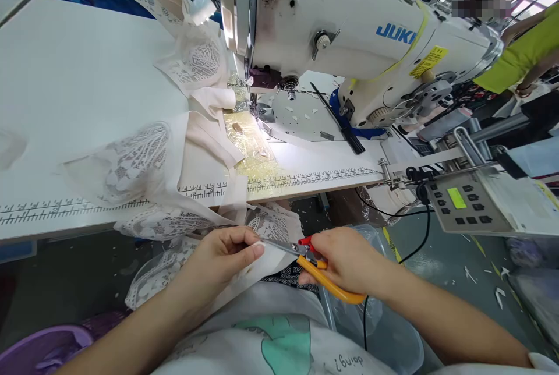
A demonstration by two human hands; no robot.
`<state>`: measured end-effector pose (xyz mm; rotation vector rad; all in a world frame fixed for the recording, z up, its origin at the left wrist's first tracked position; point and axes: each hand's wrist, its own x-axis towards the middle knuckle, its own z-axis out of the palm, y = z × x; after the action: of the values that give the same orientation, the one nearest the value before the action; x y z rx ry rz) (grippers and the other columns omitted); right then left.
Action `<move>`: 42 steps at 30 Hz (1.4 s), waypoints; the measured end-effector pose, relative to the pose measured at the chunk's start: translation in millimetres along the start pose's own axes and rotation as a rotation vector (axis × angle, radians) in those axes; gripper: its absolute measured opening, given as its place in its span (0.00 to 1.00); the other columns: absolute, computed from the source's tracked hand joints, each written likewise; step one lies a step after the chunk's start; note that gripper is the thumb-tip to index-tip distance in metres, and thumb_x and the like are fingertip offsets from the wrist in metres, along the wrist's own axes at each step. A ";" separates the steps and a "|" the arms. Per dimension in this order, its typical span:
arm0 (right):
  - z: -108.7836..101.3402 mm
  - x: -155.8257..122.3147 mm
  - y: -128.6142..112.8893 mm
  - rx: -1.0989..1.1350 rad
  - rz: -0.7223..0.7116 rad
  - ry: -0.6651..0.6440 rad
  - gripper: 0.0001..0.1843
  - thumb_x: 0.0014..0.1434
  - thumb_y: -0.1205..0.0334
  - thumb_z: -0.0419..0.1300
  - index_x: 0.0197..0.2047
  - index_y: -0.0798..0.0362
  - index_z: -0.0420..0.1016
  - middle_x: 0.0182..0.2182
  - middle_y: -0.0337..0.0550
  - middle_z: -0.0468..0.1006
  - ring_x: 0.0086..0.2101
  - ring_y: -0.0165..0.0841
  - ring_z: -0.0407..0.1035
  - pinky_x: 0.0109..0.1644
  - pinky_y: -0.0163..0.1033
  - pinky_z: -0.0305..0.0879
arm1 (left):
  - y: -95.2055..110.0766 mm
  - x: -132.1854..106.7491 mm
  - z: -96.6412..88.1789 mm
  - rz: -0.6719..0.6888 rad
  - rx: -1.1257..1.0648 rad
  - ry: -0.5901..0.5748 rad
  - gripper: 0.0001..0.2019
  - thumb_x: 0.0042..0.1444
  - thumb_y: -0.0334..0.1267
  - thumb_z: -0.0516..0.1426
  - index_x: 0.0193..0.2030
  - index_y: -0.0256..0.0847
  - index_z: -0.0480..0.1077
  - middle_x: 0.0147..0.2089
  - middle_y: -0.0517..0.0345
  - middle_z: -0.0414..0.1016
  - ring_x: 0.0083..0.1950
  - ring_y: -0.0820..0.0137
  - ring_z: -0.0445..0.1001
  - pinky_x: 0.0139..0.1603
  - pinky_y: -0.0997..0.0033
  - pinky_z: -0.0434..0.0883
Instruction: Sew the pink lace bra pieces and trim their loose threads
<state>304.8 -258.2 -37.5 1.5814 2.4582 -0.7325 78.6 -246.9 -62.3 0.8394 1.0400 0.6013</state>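
My left hand pinches the edge of a pale pink fabric piece with white lace just below the table's front edge. My right hand is closed on orange-handled thread snips, whose blades touch the fabric at my left fingertips. The fabric trails up over the white table to the needle area of a white JUKI sewing machine. A ruler scale runs along the table's front edge.
A grey control panel with a green display hangs at the right with black cables below. A black tool lies on the machine bed. A purple basin sits bottom left. Another person in a lime-green sleeve works at far right.
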 end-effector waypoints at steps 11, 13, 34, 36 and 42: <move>22.0 15.8 -22.6 0.755 -0.051 0.360 0.19 0.49 0.45 0.62 0.30 0.52 0.66 0.26 0.38 0.69 0.27 0.30 0.63 0.29 0.34 0.64 | -4.3 4.6 -1.7 0.030 0.021 0.042 0.11 0.43 0.44 0.63 0.27 0.40 0.70 0.23 0.64 0.66 0.25 0.74 0.62 0.25 0.77 0.59; 29.8 19.7 -27.7 0.783 -0.030 0.361 0.18 0.50 0.46 0.61 0.29 0.52 0.65 0.26 0.37 0.68 0.25 0.28 0.61 0.27 0.33 0.62 | -5.3 4.3 -1.5 0.065 0.058 0.055 0.10 0.43 0.43 0.62 0.28 0.40 0.70 0.24 0.62 0.67 0.27 0.73 0.63 0.26 0.76 0.60; 54.3 21.5 -25.2 1.458 0.111 0.197 0.22 0.41 0.49 0.70 0.27 0.53 0.64 0.23 0.34 0.67 0.20 0.24 0.62 0.23 0.32 0.61 | -17.6 -5.8 -10.7 0.163 -0.019 -0.087 0.06 0.44 0.37 0.61 0.30 0.41 0.70 0.27 0.63 0.68 0.28 0.74 0.64 0.27 0.77 0.62; 53.9 21.7 -26.7 1.470 0.143 0.177 0.22 0.40 0.49 0.71 0.27 0.53 0.64 0.22 0.33 0.67 0.19 0.23 0.61 0.22 0.31 0.59 | -19.7 -5.8 -12.3 0.171 -0.042 -0.099 0.05 0.44 0.37 0.62 0.29 0.41 0.70 0.27 0.63 0.68 0.28 0.74 0.64 0.28 0.78 0.62; 53.7 22.7 -31.4 1.468 0.155 0.186 0.22 0.40 0.49 0.70 0.27 0.52 0.63 0.21 0.32 0.66 0.19 0.24 0.61 0.24 0.32 0.60 | -18.3 -8.1 -13.7 0.102 -0.039 -0.076 0.07 0.42 0.37 0.62 0.25 0.40 0.68 0.28 0.61 0.69 0.29 0.73 0.65 0.29 0.77 0.61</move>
<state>259.0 -274.8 -82.3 2.0936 1.6774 -2.7847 63.6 -259.1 -76.9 0.8784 0.9185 0.6685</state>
